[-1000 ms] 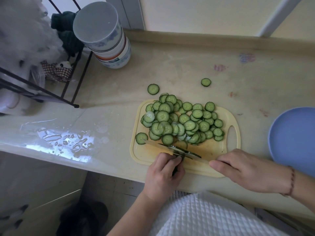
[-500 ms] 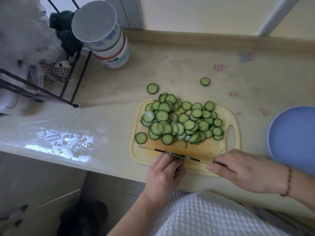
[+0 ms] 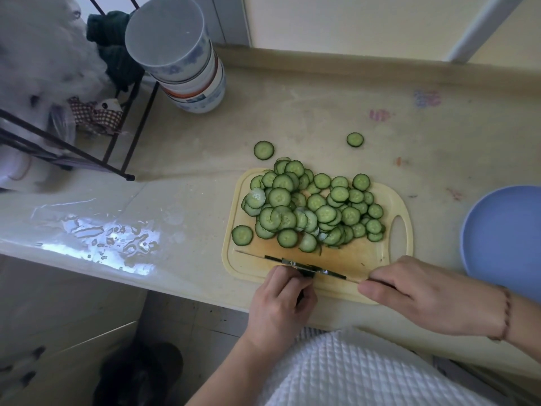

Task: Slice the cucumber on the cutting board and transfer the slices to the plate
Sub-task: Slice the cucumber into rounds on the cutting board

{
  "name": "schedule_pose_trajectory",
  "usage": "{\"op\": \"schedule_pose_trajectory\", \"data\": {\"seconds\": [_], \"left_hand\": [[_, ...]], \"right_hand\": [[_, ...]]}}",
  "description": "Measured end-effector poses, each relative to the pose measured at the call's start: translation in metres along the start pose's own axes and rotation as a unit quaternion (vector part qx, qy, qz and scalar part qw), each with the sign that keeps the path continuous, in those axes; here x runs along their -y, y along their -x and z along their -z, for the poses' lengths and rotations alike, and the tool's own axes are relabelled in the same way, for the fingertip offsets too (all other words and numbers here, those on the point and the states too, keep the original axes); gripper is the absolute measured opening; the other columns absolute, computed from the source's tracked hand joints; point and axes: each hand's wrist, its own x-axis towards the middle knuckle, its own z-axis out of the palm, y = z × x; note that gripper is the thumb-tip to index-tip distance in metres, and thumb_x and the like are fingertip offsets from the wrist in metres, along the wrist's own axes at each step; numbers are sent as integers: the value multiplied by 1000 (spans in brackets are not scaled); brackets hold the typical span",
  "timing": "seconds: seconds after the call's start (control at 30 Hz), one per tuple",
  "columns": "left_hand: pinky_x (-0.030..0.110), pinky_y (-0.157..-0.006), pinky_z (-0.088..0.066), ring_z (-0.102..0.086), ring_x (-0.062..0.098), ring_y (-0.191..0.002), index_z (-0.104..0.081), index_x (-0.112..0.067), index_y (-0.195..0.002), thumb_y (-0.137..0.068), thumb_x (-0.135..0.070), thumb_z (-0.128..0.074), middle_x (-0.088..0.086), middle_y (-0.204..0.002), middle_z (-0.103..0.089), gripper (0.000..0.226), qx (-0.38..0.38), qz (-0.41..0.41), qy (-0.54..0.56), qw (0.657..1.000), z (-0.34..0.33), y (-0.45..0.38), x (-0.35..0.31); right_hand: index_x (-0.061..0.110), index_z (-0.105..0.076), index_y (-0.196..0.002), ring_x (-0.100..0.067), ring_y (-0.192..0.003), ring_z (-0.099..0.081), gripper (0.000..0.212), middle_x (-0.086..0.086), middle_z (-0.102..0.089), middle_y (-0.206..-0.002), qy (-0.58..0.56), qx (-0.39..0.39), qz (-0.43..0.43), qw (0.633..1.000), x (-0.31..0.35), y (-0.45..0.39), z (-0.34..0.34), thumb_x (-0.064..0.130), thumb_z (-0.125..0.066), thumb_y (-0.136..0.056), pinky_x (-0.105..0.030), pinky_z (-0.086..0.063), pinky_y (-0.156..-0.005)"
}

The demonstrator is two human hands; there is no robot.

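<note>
- At the far left stands a thin black metal wire rack [image 3: 73, 148], with a dark green cloth [image 3: 112, 39] draped behind it and a small checked fabric piece [image 3: 95, 112] near its base.
- Just right of the rack a stack of white and blue patterned ceramic bowls [image 3: 187, 60] sits upside down on the pale beige countertop [image 3: 292, 118].
- A glossy wet-looking patch [image 3: 96, 232] shines on the counter's near left edge.
- One round green cucumber slice [image 3: 263, 150] lies on the counter just beyond the board's far left corner; another stray slice [image 3: 355, 139] lies further right, apart from the board.
- The pale yellow plastic cutting board [image 3: 377, 259] with a handle slot carries a heaped pile of green cucumber slices [image 3: 313, 206] on its far half; a single slice [image 3: 242, 235] overlaps the left rim.
- The left hand [image 3: 281, 306] is at the board's near edge, fingers curled together on a dark uncut cucumber end [image 3: 304, 272], mostly hidden beneath them.
- A thin-bladed knife [image 3: 292, 263] lies across the near part of the board, edge down beside those fingertips.
- The right hand [image 3: 424, 291] grips the knife handle, fingers wrapped round it; a braided bracelet [image 3: 505, 315] circles the wrist.
- A round light blue plate [image 3: 503, 235] sits on the counter at the far right, bare of slices.
- A white waffle-textured garment [image 3: 351, 373] fills the bottom.
</note>
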Motion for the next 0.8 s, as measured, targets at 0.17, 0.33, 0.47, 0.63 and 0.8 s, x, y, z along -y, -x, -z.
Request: {"op": "schedule_pose_trajectory", "data": {"seconds": [0.17, 0.33, 0.47, 0.63, 0.8], "left_hand": [[27, -58, -49, -58, 21, -72, -69, -6, -83, -80, 3, -68, 2, -86, -59, 10, 7, -7, -7, 1000, 0, -1, -1], [29, -59, -51, -61, 22, -73, -70, -5, -84, -80, 3, -69, 2, -88, -61, 10, 10, -9, 7, 1000, 0, -2, 0], [31, -59, -52, -62, 23, -73, -66, -9, -89, -80, 2, -71, 1, -90, -58, 15, 14, -19, 12, 1000, -1, -2, 1], [26, -68, -54, -63, 21, -80, -62, -11, -97, -86, -3, -69, 0, -100, -57, 15, -10, -16, 19, 1000, 2, -1, 1], [28, -65, -54, -63, 21, -80, -66, -7, -95, -85, -1, -70, 1, -99, -58, 12, -13, -14, 22, 1000, 0, 1, 1]], "right_hand": [[14, -38, -61, -13, -47, -33, 67, 3, -34, -49, 35, -3, -3, 999, 3, 7, 2, 73, -24, -88, -29, -35, -50], [15, -37, -60, -13, -46, -33, 62, 5, -32, -48, 24, 4, -17, 1000, 4, 4, -1, 69, -26, -89, -26, -34, -49], [17, -36, -59, -11, -47, -36, 66, 5, -36, -51, 15, 7, -31, 999, -5, -10, -13, 76, -19, -86, -36, -42, -55], [17, -31, -58, -12, -47, -32, 67, 5, -30, -50, -25, -2, -36, 999, -7, -15, -12, 77, -22, -86, -38, -39, -53], [13, -31, -60, -13, -48, -28, 70, 4, -28, -52, -32, 2, -16, 999, 0, -6, -5, 78, -25, -85, -35, -34, -50]]}}
